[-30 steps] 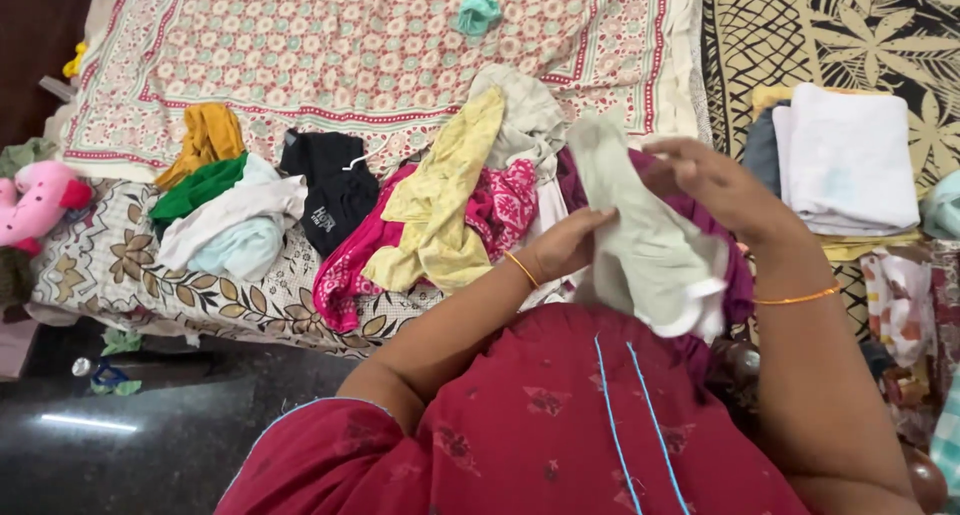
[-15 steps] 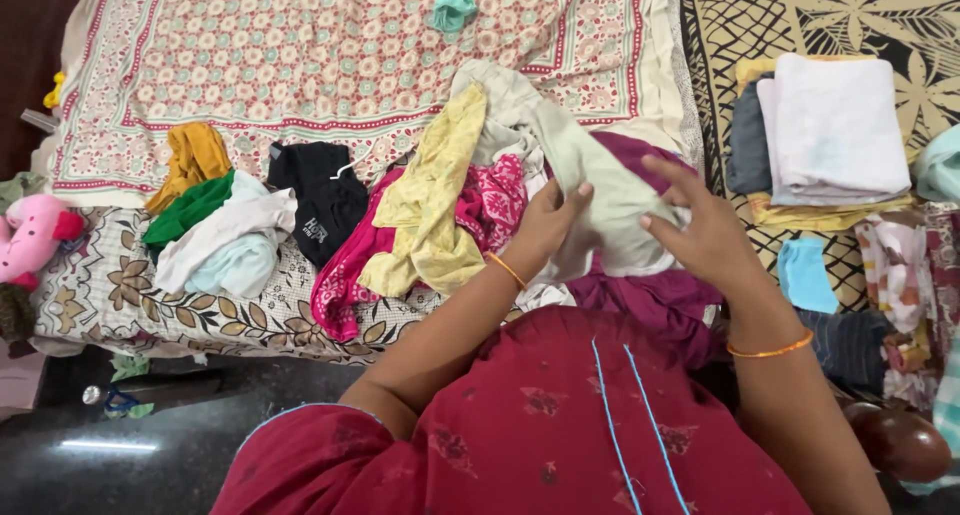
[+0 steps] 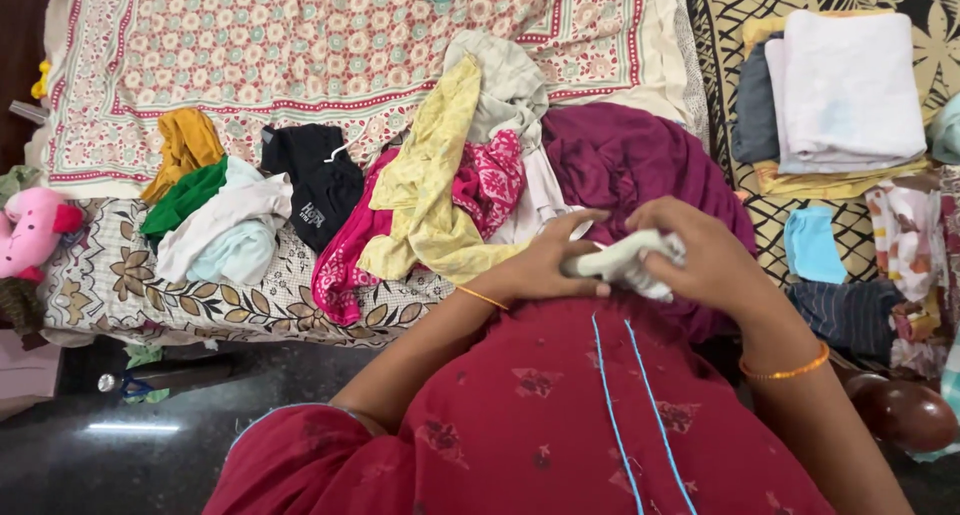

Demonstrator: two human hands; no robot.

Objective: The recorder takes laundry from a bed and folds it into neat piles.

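— Since a second ago, that pale greenish-white cloth has gone from hanging spread out between the hands to a tight little roll [image 3: 622, 260], hasn't it?

— Yes. It now sits close to the body, above the dark red printed dress [image 3: 560, 415]. The left hand [image 3: 545, 265] has its fingers closed round one end, and the right hand [image 3: 700, 260] wraps the other.

— How much looks done?

— I'd judge little. A stack of folded white, yellow and grey cloths [image 3: 845, 100] lies to the right on the patterned bedspread [image 3: 300, 45].

— And left?

— A loose heap: a crumpled yellow garment [image 3: 430, 195], a pink printed piece [image 3: 490, 180], a purple cloth [image 3: 630, 155], a black item [image 3: 315, 180], plus green, mustard and white bits.

— The roll itself?

— Soft, thin, creased, compactly bunched; whether it is neatly folded I cannot tell.
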